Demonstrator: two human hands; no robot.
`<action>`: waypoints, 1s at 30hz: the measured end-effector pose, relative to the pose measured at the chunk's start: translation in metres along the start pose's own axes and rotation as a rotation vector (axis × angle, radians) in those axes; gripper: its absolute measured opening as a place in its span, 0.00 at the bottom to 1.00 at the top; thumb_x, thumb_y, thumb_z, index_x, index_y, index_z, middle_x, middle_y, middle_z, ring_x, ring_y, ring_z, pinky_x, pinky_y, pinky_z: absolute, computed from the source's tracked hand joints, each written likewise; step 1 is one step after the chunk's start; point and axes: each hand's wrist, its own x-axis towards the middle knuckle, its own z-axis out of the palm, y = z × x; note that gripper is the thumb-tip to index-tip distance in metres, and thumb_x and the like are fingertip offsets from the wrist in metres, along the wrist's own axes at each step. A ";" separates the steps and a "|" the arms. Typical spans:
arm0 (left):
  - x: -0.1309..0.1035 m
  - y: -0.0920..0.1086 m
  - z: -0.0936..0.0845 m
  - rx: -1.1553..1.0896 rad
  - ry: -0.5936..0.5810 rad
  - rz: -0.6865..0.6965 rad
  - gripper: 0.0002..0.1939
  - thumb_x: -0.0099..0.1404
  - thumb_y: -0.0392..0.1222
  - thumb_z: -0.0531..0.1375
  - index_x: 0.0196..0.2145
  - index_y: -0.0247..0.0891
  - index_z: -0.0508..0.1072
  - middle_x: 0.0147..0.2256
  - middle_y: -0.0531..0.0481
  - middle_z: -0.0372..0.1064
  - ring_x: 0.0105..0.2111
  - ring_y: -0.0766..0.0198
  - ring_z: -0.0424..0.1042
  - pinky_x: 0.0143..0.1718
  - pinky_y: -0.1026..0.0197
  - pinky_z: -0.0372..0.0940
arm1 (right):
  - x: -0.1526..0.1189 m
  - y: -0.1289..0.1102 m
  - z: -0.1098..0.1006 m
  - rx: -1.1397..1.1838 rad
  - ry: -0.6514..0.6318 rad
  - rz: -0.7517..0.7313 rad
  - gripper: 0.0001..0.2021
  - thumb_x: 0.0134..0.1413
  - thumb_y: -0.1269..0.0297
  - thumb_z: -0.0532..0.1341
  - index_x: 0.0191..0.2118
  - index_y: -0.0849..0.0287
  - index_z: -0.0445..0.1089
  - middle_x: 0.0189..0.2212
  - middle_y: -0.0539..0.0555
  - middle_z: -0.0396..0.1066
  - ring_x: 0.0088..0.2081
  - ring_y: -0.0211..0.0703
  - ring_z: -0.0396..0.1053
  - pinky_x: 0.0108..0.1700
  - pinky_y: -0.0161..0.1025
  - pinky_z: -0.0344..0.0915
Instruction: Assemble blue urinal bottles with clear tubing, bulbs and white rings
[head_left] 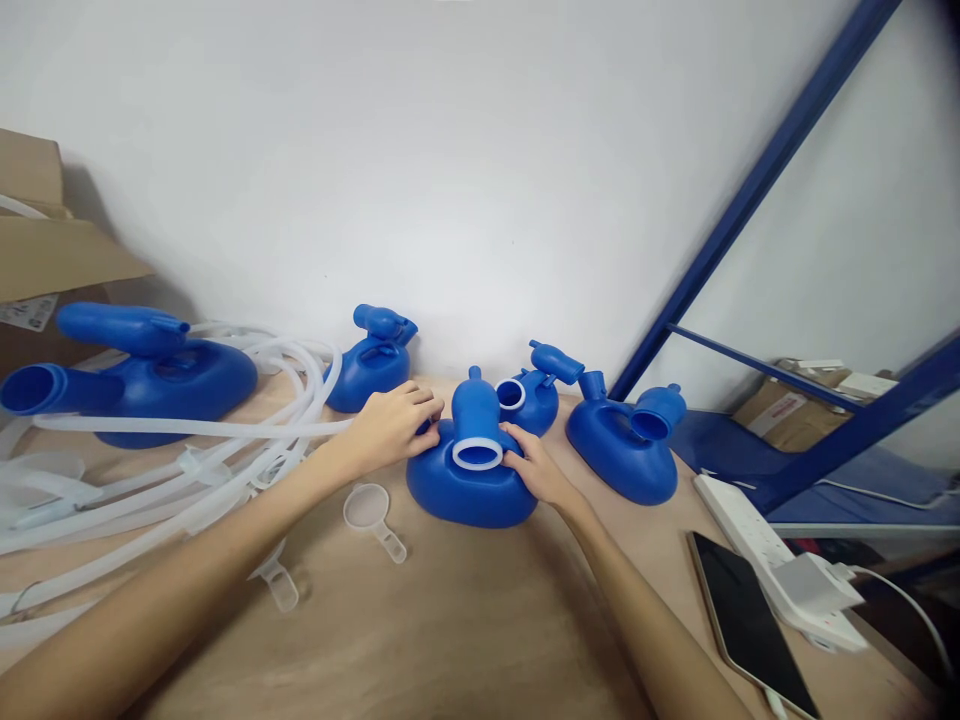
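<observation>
A blue plastic urinal bottle (pixel 472 500) stands on the table between my hands. On top of it lies a blue funnel-shaped adapter (pixel 475 405), its white-rimmed mouth facing me and its narrow nozzle pointing away. My left hand (pixel 396 425) is closed at the bottle's upper left, with the fingertips partly hidden behind it. Against the upper right side, my right hand (pixel 534 468) grips the bottle, thumb near the adapter's rim; its other fingers are mostly hidden. A clear lid with a strap (pixel 367 507) lies in front of my left hand.
More blue urinal bottles with adapters stand at left (pixel 180 385), behind (pixel 367 375) and at right (pixel 626 460). Coiled clear tubes (pixel 172 500) spread across the left. A phone (pixel 746 620) and power strip (pixel 780 570) lie right, beside a blue metal frame (pixel 750 200). A cardboard box (pixel 67 250) stands far left.
</observation>
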 end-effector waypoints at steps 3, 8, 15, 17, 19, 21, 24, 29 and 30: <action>0.001 0.001 -0.002 -0.009 -0.016 -0.014 0.06 0.69 0.41 0.58 0.37 0.39 0.73 0.38 0.48 0.75 0.42 0.56 0.71 0.26 0.59 0.55 | 0.000 -0.003 -0.001 0.041 -0.042 0.011 0.19 0.54 0.63 0.59 0.52 0.52 0.74 0.55 0.54 0.76 0.57 0.57 0.71 0.63 0.56 0.64; 0.005 0.002 -0.001 0.044 -0.038 -0.008 0.07 0.68 0.42 0.57 0.36 0.39 0.73 0.36 0.47 0.75 0.40 0.54 0.71 0.34 0.55 0.61 | 0.000 -0.009 0.000 0.034 -0.045 0.014 0.19 0.54 0.61 0.59 0.52 0.51 0.75 0.54 0.53 0.76 0.56 0.57 0.70 0.63 0.55 0.64; 0.004 -0.004 0.003 0.067 0.017 0.022 0.06 0.65 0.40 0.56 0.32 0.39 0.71 0.33 0.45 0.73 0.36 0.53 0.70 0.35 0.53 0.63 | 0.002 -0.010 0.005 0.046 -0.049 0.003 0.22 0.51 0.65 0.58 0.53 0.52 0.74 0.54 0.53 0.76 0.55 0.56 0.71 0.63 0.54 0.63; 0.001 -0.007 0.005 0.038 0.051 0.047 0.05 0.64 0.40 0.56 0.31 0.39 0.70 0.32 0.45 0.72 0.35 0.54 0.69 0.35 0.53 0.64 | 0.001 -0.008 0.006 0.050 -0.043 0.005 0.22 0.51 0.65 0.59 0.53 0.51 0.74 0.53 0.53 0.76 0.54 0.56 0.71 0.62 0.54 0.64; -0.002 -0.011 0.006 -0.008 0.075 0.080 0.06 0.64 0.40 0.56 0.31 0.39 0.70 0.32 0.45 0.72 0.34 0.55 0.69 0.37 0.53 0.65 | 0.001 -0.007 0.006 0.061 -0.046 0.007 0.22 0.51 0.66 0.59 0.53 0.51 0.74 0.53 0.53 0.76 0.53 0.56 0.71 0.62 0.53 0.64; -0.004 -0.014 0.005 -0.053 0.073 0.104 0.08 0.66 0.40 0.54 0.32 0.39 0.72 0.34 0.45 0.73 0.36 0.54 0.71 0.39 0.54 0.66 | 0.001 -0.007 0.006 0.079 -0.049 0.007 0.22 0.51 0.66 0.59 0.53 0.52 0.74 0.54 0.53 0.76 0.53 0.55 0.72 0.61 0.53 0.65; -0.005 -0.018 -0.003 -0.114 0.008 0.083 0.12 0.70 0.42 0.53 0.37 0.39 0.75 0.39 0.44 0.76 0.42 0.54 0.74 0.42 0.55 0.67 | 0.001 -0.008 0.006 0.102 -0.052 0.004 0.21 0.52 0.66 0.59 0.53 0.52 0.74 0.55 0.53 0.75 0.53 0.55 0.72 0.60 0.52 0.66; -0.010 -0.041 -0.034 -0.230 -0.214 -0.062 0.26 0.73 0.58 0.53 0.60 0.43 0.71 0.56 0.43 0.74 0.53 0.51 0.74 0.51 0.54 0.68 | 0.002 -0.008 0.006 0.103 -0.044 0.009 0.21 0.49 0.65 0.59 0.50 0.53 0.75 0.52 0.54 0.76 0.53 0.56 0.72 0.61 0.53 0.64; -0.013 -0.050 -0.040 -0.246 -0.281 -0.100 0.31 0.71 0.61 0.55 0.64 0.43 0.68 0.56 0.42 0.74 0.52 0.51 0.75 0.50 0.55 0.68 | 0.001 -0.008 0.006 0.106 -0.037 0.009 0.20 0.49 0.65 0.59 0.49 0.53 0.75 0.52 0.54 0.76 0.53 0.56 0.71 0.61 0.53 0.64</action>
